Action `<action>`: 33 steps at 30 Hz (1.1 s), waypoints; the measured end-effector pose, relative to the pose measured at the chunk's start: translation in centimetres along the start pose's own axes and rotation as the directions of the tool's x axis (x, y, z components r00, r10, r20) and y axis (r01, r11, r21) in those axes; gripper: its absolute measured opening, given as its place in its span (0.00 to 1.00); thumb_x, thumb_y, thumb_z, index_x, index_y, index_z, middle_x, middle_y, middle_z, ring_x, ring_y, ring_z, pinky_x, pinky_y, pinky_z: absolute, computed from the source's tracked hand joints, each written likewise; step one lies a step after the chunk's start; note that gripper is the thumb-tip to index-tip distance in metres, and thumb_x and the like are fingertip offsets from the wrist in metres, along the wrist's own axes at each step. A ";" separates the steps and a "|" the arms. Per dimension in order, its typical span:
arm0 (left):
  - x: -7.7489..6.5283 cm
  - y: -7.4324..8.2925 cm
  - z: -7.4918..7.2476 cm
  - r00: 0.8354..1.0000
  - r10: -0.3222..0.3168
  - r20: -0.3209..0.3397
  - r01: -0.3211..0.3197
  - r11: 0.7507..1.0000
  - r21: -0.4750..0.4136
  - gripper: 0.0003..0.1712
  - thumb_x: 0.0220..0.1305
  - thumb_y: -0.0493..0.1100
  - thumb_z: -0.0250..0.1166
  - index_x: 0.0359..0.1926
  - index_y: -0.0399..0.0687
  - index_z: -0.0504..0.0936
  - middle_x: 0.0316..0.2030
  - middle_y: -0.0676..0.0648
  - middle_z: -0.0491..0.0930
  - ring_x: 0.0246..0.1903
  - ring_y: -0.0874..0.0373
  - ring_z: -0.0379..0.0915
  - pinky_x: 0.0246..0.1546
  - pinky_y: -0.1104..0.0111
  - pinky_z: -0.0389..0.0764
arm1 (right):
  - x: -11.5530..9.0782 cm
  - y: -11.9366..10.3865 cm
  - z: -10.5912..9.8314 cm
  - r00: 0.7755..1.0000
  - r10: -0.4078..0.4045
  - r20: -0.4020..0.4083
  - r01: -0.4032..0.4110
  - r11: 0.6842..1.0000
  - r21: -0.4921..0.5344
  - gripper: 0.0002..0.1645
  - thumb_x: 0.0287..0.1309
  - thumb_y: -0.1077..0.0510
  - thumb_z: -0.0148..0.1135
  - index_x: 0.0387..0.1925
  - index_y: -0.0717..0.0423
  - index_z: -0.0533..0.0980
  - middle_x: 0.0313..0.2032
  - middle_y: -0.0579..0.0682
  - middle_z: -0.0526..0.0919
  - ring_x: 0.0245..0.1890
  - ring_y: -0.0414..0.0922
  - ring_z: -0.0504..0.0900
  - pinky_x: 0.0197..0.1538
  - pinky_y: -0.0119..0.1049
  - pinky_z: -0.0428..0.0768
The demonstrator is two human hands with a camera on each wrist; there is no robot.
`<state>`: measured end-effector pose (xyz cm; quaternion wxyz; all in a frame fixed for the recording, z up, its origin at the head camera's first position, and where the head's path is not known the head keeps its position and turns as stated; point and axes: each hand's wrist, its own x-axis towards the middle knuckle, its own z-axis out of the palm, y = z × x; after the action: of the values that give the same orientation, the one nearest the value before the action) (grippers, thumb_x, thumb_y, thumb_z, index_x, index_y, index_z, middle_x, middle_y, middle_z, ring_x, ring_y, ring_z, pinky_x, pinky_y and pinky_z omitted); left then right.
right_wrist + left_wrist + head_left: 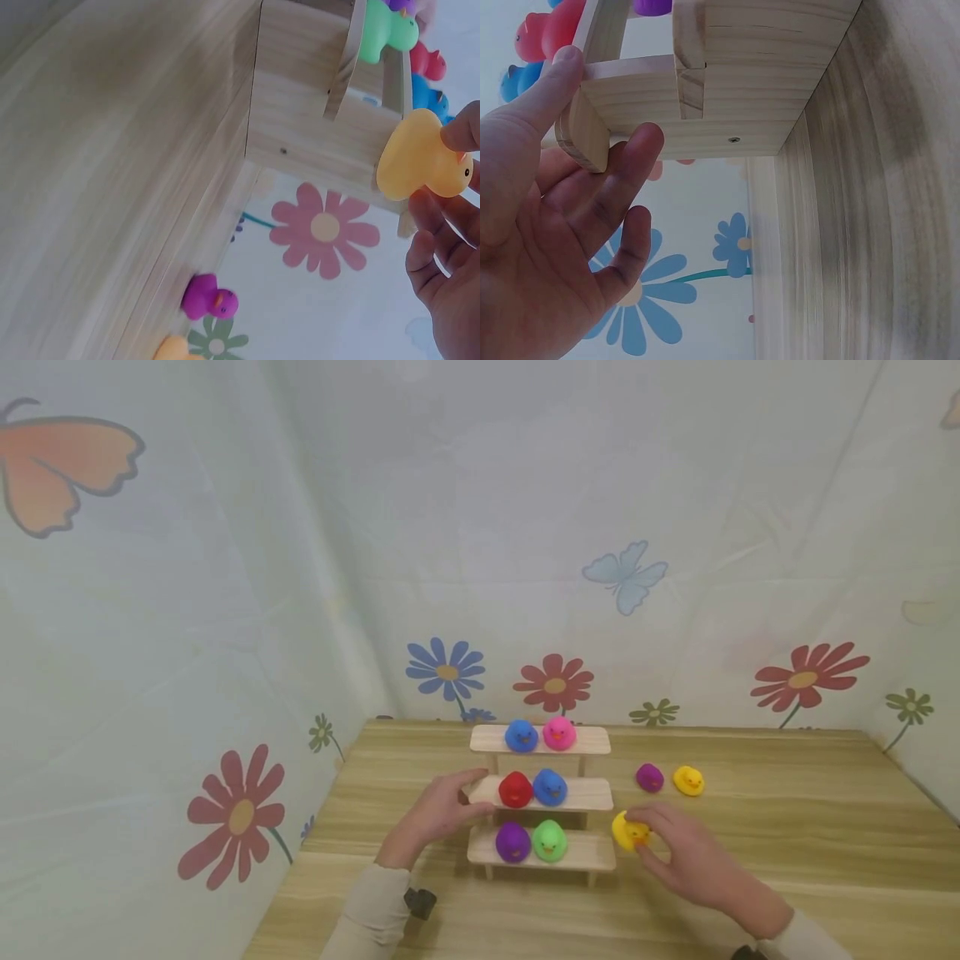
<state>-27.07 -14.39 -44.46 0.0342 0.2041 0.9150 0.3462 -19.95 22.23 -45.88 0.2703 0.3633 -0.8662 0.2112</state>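
A three-tier wooden shelf (588, 795) stands on the table with two rubber ducks on each tier. Blue (521, 737) and pink ducks (559, 733) sit on top, red (516, 789) and blue ducks (550, 787) in the middle, purple (513, 842) and green ducks (550, 841) at the bottom. My left hand (438, 810) grips the left end of the middle tier, thumb and fingers around the board in the left wrist view (570, 202). To the right of the lower tiers, my right hand (690, 860) pinches a yellow duck (420, 154) between thumb and fingers.
A purple duck (649, 777) and another yellow duck (688, 781) rest on the wooden table (817, 827), right of the shelf. Behind the table hangs a white curtain (480, 527) printed with flowers and butterflies; it also runs along the left side.
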 end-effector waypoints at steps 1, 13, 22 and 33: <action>0.0 0.0 0.0 1.000 0.000 0.001 0.000 1.000 0.000 0.39 0.54 0.59 0.67 0.64 0.48 0.69 0.32 0.55 0.78 0.22 0.62 0.71 0.21 0.69 0.75 | -0.1 0.1 -0.1 1.000 0.005 -0.004 -0.005 1.000 -0.005 0.27 0.37 0.63 0.72 0.45 0.56 0.76 0.44 0.45 0.79 0.39 0.39 0.78 0.41 0.38 0.80; -0.1 -0.1 0.1 1.000 0.004 0.005 -0.004 1.000 -0.005 0.39 0.55 0.58 0.67 0.64 0.46 0.69 0.34 0.53 0.79 0.22 0.62 0.71 0.21 0.69 0.75 | -1.1 2.2 -1.1 0.999 0.029 -0.029 -0.031 0.998 -0.062 0.26 0.34 0.66 0.71 0.42 0.58 0.76 0.42 0.47 0.80 0.38 0.42 0.77 0.39 0.41 0.79; -0.1 -0.1 0.1 1.000 0.001 0.006 -0.001 1.000 -0.007 0.39 0.55 0.59 0.67 0.64 0.47 0.69 0.31 0.54 0.78 0.22 0.62 0.71 0.21 0.69 0.75 | -1.7 3.6 -1.3 0.993 0.115 -0.006 -0.115 0.989 -0.095 0.25 0.34 0.68 0.72 0.41 0.58 0.77 0.40 0.47 0.80 0.37 0.42 0.77 0.37 0.40 0.80; 0.0 0.0 0.0 1.000 0.004 0.007 -0.004 1.000 -0.010 0.39 0.54 0.59 0.67 0.64 0.47 0.69 0.32 0.54 0.78 0.23 0.61 0.71 0.21 0.69 0.75 | -2.8 5.6 -1.4 0.979 0.204 0.013 -0.202 0.975 -0.091 0.25 0.36 0.70 0.73 0.42 0.59 0.78 0.40 0.52 0.80 0.37 0.45 0.77 0.37 0.44 0.80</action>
<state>-27.10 -14.41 -44.45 0.0378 0.2072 0.9128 0.3501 -22.00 28.05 -47.51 0.2536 0.2625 -0.9104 0.1947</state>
